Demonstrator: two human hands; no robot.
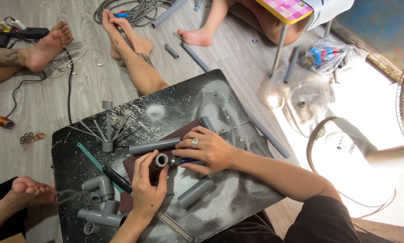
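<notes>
Here, in the head view, both hands work over a dark, scuffed board (238, 198) lying on a grey plank floor (67, 90). The left hand (148, 191) comes up from the lower edge, its fingers curled around a short grey pipe fitting (160, 160) whose open round end faces upward; thumb and forefinger grasp it at the rim. The right hand (208, 150), wearing a ring, lies across from the right with fingers bent and pressed down against the same fitting's far side and on a dark brown sheet (184, 131) spread beneath it. A blue item shows under the right palm, too hidden to identify. The fitting sits near the board's centre, on the brown sheet.

Touching the right fingertips, a longer grey pipe length (153, 146) lies across the sheet. Another short pipe piece (196, 192) rests just below the right hand, apart from it. At the board's lower left sit grey elbow and tee fittings (101, 202), beside a black-handled tool (117, 179) and a green strip (92, 157). An upright grey assembly with thin spokes (106, 128) stands near the left edge.

Off the board, bare feet of other people (125, 33) rest on the floor, with coiled cable (134, 11), loose pipe (195, 56), clear plastic bags (301, 94) and a white fan base (346, 153) to the right.
</notes>
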